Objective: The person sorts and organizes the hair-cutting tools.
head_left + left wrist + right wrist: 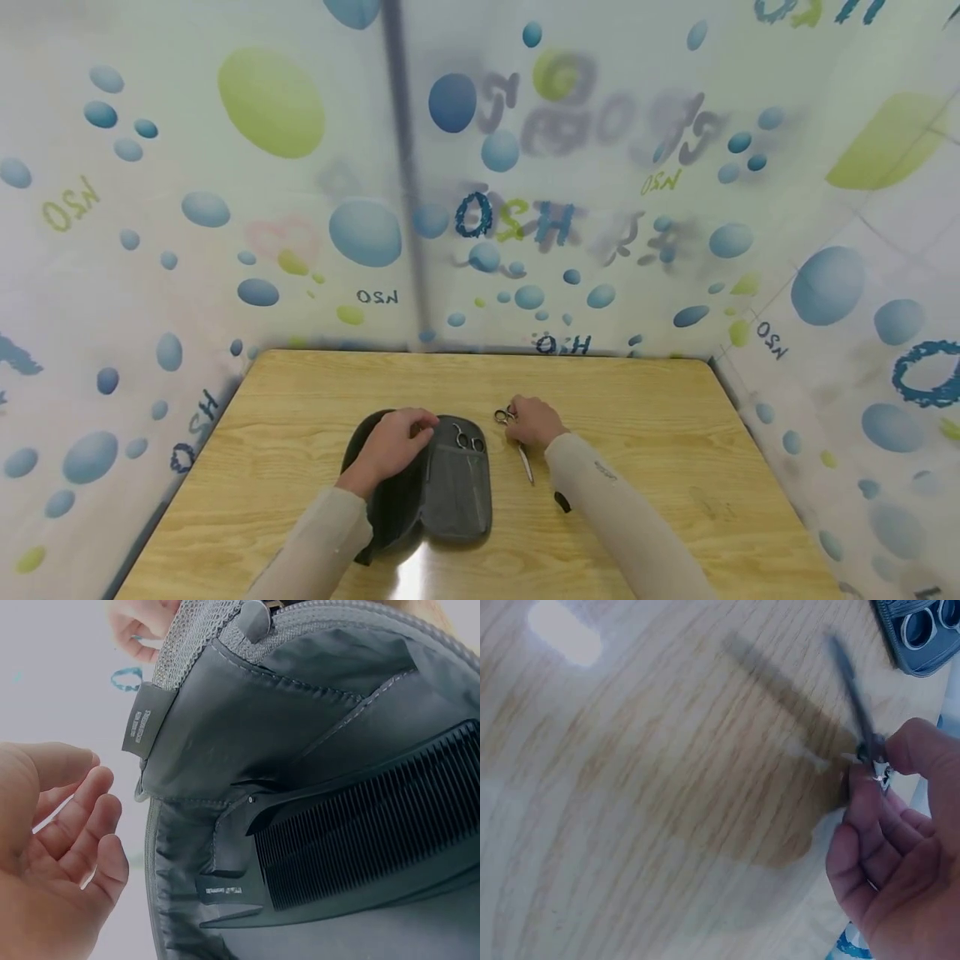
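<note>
My right hand pinches a pair of metal scissors between thumb and fingers, right of the case. Its finger rings point away from me and the blades toward me; in the right wrist view the blades stick up past the thumb. A grey zip case lies opened out on the table. Another pair of scissors sits in its right half, rings out of the pocket. Over the left half hovers my left hand, fingers loosely bent and holding nothing. Inside that half are black combs, seen in the left wrist view.
The wooden table reaches back to a patterned curtain, which also hangs on both sides. A small black thing shows beside the right sleeve. A fabric tag stands off the case's edge.
</note>
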### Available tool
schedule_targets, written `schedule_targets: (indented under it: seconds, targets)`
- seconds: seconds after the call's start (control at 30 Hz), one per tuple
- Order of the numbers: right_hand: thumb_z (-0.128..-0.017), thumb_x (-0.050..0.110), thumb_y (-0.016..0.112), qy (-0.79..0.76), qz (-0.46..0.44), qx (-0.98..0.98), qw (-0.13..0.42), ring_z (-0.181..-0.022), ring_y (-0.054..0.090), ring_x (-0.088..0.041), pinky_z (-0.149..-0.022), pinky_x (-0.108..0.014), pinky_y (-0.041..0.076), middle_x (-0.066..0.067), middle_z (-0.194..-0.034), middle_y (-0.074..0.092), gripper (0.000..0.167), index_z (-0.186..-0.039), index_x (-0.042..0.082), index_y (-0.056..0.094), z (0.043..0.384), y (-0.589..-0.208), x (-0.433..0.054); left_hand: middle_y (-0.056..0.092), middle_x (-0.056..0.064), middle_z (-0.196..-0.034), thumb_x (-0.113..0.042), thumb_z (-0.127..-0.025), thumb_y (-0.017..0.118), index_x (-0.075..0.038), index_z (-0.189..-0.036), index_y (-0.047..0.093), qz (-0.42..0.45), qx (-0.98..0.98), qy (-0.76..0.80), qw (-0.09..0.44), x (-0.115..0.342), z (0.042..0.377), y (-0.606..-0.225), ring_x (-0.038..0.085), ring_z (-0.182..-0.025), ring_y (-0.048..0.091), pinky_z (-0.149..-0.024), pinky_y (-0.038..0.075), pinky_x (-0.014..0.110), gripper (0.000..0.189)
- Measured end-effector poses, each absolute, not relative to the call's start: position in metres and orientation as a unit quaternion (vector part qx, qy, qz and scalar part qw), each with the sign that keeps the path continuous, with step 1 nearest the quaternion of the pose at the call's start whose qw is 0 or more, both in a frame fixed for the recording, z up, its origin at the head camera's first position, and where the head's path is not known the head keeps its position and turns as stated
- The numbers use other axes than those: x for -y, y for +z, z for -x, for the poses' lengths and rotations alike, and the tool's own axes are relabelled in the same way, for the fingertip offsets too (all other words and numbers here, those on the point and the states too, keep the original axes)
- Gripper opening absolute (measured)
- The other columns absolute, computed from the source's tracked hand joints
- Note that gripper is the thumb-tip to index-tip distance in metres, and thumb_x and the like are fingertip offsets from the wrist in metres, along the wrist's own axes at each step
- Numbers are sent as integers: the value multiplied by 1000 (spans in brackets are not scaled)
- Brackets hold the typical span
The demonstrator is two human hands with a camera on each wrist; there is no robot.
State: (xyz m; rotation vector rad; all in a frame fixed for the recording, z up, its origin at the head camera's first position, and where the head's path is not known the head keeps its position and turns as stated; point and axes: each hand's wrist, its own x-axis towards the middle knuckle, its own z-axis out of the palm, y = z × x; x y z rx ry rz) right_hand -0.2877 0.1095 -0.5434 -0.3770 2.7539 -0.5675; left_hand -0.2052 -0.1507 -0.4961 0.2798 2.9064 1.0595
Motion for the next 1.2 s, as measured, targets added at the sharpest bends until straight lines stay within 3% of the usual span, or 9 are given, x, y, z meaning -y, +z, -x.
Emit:
schedule_targets:
  seconds: [0.4,0.5,0.63,0.73,1.03,1.2]
  targets:
    - [-90,11,64,-215,142,-948,188,-70,57,-15,-69,-31,48,-11,-112,67,25,-115,7,61,285,-531,-107,71,1,-101,-12,-93,64,-11,-109,72,-108,-931,349,19,144,206,-493,14,-84,62,-76,52,39,18]
    - [-89,9,63,-247,136,-942,180,-71,52,-16,-67,-31,44,-11,-110,67,30,-119,7,61,282,-531,-109,71,2,-104,-13,-94,63,-11,-110,72,-109,-927,357,26,142,205,-495,15,-86,63,-77,52,40,18]
    - [-93,10,61,-312,143,-925,161,-61,48,-15,-58,-28,41,-11,-87,67,31,-123,8,58,278,-531,-112,71,2,-105,-13,-95,62,-12,-111,72,-108,-922,371,32,138,206,-496,14,-88,64,-77,53,39,19]
    - [-96,12,58,-362,159,-907,145,-57,49,-12,-55,-26,41,-9,-79,67,28,-124,9,56,277,-529,-113,71,2,-105,-13,-95,62,-11,-112,71,-114,-918,378,35,135,207,-496,15,-89,65,-77,53,38,19]
    - [-94,13,61,-466,179,-855,139,-68,56,-12,-60,-27,42,-22,-94,72,31,-122,7,49,271,-510,-107,73,5,-104,-12,-95,62,-11,-110,72,-121,-911,392,40,122,213,-494,14,-87,65,-75,52,35,18]
    - [-95,16,62,-489,150,-848,141,-78,62,-13,-67,-27,43,-15,-94,74,34,-120,4,42,265,-501,-103,73,8,-106,-11,-95,61,-11,-109,71,-126,-908,397,39,118,213,-494,14,-87,65,-75,52,36,18]
